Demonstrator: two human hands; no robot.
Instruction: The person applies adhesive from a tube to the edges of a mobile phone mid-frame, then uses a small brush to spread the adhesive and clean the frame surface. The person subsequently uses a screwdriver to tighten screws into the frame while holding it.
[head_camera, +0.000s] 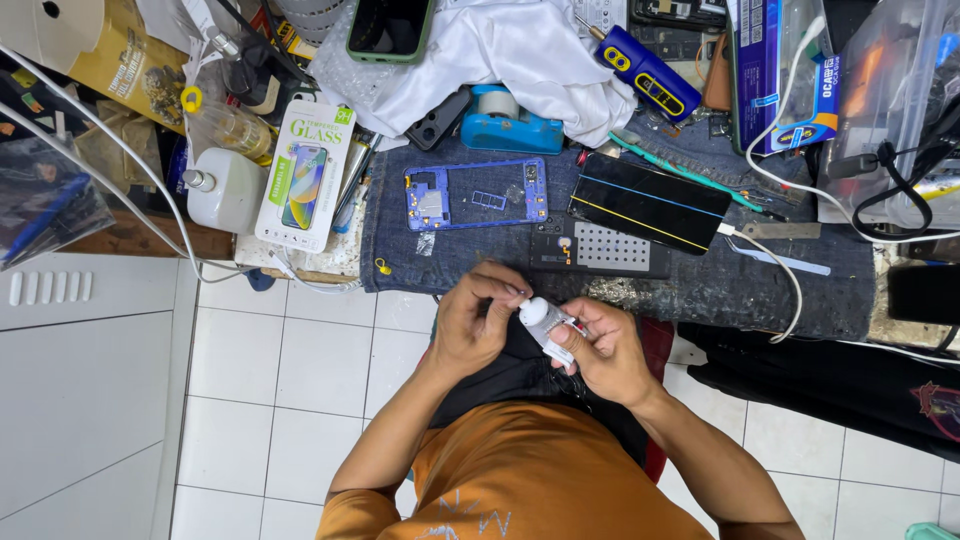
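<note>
Tube: small white tube (545, 322), low over the bench's near edge, above the lap.
Right hand (608, 350): wrapped around the tube body.
Left hand (478, 320): fingertips pinching the tube's tip (cap hidden).
Packages: white-green flat box (305, 175) far left; blue carton (778, 70) upper right.
Surface: dark denim mat (640, 290), cluttered.
Room: white floor tiles (290, 370).

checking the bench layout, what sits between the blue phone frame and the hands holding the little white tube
In the head view, only bare dark mat lies between blue frame and hands.
</note>
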